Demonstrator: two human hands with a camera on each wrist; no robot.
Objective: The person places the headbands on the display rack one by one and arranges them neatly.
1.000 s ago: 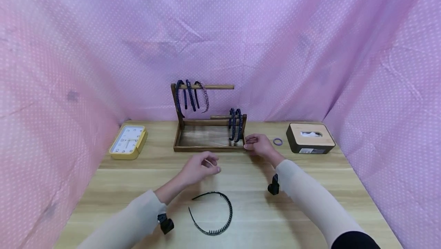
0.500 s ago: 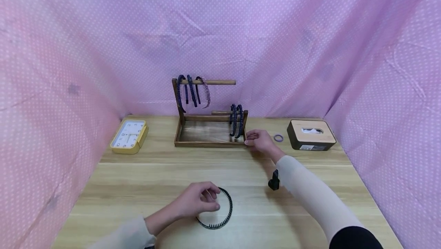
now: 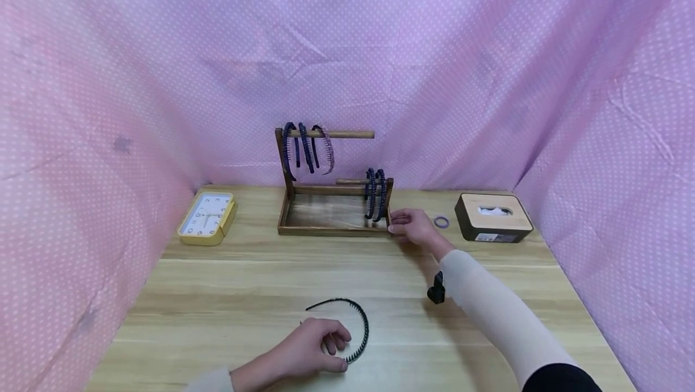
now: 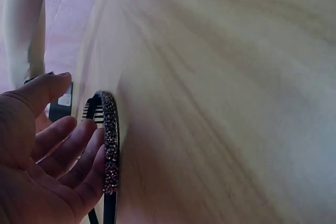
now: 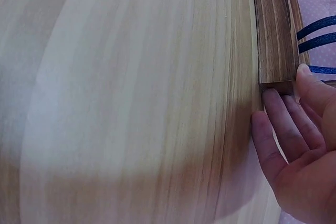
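Observation:
A dark toothed headband (image 3: pixel 365 327) lies on the table; the left wrist view shows glittery stones along its outer face (image 4: pixel 111 145). My left hand (image 3: pixel 317 347) is over its near side, thumb apart from the loosely bent fingers (image 4: pixel 79 145), which are right beside the band. Contact there is unclear. Farther back stands a wooden headband rack (image 3: pixel 334 232) with a tray base and two bars. My right hand (image 3: pixel 415 227) holds its right end, thumb at the rim and fingers against the end. Three headbands (image 3: pixel 306 148) hang on the upper bar, two dark headbands (image 3: pixel 376 196) on the lower.
At the left lies a yellow clock (image 3: pixel 208 218). Right of the rack are a small purple ring (image 3: pixel 441 222) and a tissue box (image 3: pixel 494 217) with a wooden top. Pink dotted cloth (image 3: pixel 347 36) surrounds the wooden table (image 3: pixel 244 289) at the back and sides.
My left hand has come back from in front of the rack, toward me, to the headband on the table. The right hand stays at the rack's right end.

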